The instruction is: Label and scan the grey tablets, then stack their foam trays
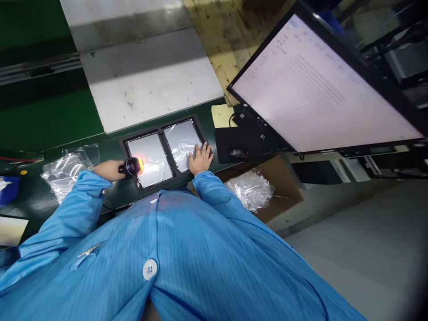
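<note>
A worker's blue pinstriped anti-static coat (pixel 174 254), long-sleeved with elastic cuffs, fastened by a white two-hole button (pixel 150 269).

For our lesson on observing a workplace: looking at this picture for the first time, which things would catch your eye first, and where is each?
The large lit monitor fills the upper right, tilted across the frame. At centre, the left hand holds a handheld scanner glowing orange over the left pocket of a black two-pocket tray, while the right hand rests flat on the bagged part in the right pocket. The blue striped coat fills the foreground.
</note>
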A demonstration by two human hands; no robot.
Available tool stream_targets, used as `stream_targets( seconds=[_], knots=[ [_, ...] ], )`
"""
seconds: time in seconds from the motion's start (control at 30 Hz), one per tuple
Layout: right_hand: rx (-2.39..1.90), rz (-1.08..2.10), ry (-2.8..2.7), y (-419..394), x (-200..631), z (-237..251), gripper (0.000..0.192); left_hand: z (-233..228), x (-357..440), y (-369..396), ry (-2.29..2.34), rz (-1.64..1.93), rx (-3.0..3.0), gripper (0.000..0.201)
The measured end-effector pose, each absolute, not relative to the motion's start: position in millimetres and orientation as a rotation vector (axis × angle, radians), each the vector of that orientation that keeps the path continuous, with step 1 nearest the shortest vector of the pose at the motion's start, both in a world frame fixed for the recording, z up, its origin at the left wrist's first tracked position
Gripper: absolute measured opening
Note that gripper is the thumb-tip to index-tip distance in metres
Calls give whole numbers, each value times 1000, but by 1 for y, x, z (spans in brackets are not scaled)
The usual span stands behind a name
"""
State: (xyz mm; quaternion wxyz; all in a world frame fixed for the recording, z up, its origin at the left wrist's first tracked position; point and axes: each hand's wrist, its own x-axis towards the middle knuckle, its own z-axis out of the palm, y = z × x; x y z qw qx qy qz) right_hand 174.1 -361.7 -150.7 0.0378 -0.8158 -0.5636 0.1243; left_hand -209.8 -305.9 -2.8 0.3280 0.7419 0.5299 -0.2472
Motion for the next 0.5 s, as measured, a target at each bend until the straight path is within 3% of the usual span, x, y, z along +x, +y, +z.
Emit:
stream_targets(
  seconds=[0.5],
  knots=[
    [-2389, 533, -1623, -355, 167, -140, 65, -13, -217, -306, 1391, -391, 1887, 55]
  ],
)
